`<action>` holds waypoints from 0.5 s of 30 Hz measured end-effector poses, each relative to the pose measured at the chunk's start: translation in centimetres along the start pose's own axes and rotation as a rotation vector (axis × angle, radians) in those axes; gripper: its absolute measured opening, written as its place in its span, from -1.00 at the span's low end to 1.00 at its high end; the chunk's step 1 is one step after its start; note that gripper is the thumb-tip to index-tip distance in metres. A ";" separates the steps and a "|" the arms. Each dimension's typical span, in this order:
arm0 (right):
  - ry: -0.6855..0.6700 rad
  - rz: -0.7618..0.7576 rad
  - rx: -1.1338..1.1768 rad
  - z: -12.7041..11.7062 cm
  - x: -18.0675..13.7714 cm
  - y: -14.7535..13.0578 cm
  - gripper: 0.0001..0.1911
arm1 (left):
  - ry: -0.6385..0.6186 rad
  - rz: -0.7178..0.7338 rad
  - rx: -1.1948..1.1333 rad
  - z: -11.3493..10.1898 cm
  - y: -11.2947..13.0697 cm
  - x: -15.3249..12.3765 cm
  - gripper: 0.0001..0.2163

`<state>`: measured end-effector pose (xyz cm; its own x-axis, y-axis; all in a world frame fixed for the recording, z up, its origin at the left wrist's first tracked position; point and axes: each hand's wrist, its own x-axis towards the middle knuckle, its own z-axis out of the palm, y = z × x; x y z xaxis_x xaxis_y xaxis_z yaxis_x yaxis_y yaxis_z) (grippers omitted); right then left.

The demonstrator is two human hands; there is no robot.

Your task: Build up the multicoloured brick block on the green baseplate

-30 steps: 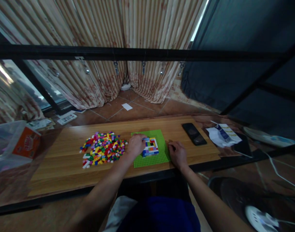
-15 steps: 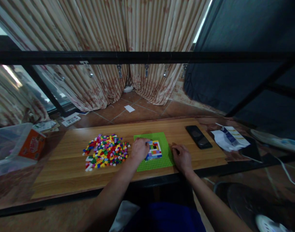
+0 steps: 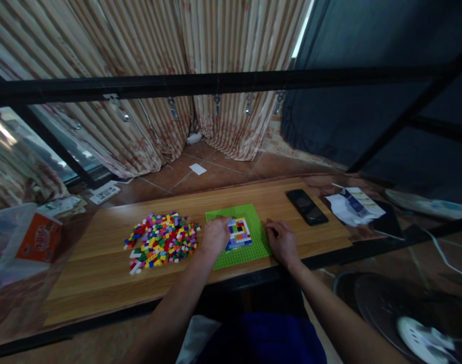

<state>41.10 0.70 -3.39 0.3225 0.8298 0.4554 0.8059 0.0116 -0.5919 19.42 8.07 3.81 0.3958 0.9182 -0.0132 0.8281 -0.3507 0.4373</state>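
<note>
A green studded baseplate [image 3: 260, 237] lies on the wooden table, bearing a flat square of small coloured toy bricks [image 3: 239, 234] with a dark spot near its middle. My left hand [image 3: 217, 235] rests over the plate's left part, its closed fingertips at the upper left edge of the brick square. Whatever those fingers hold or press is hidden. By the plate's right edge, my right hand [image 3: 283, 242] rests with thumb and fingers curled together. I cannot make out anything between them. Left of the plate spreads a loose pile of mixed coloured bricks [image 3: 165, 237].
A black phone [image 3: 307, 207] lies right of the plate on the wooden table [image 3: 113, 283]. Beyond the right end are a crumpled white packet [image 3: 354, 206] and a white cable [image 3: 441, 253]. A clear plastic bin [image 3: 11, 237] with an orange label stands left. A dark bar [image 3: 200, 85] crosses ahead.
The whole view has shifted and tilted slightly, moving the table's left end lower. Both hands keep nearly the same places by the baseplate; the bricks look unchanged.
</note>
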 end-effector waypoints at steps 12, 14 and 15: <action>-0.008 -0.006 -0.010 0.1 0.0 0.3 -0.75 | -0.024 0.033 0.058 -0.5 0.1 -0.1 -0.64; -0.004 -0.008 -0.015 0.2 0.0 0.3 -0.75 | -0.026 0.040 0.055 -0.6 0.2 -0.1 -0.65; -0.006 -0.008 -0.020 0.2 0.0 0.4 -0.76 | -0.026 0.042 0.052 -0.6 0.2 -0.1 -0.65</action>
<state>41.31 0.82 -3.71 0.3132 0.8330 0.4561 0.8182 0.0071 -0.5748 19.32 8.03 4.43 0.4404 0.8976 -0.0192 0.8296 -0.3987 0.3910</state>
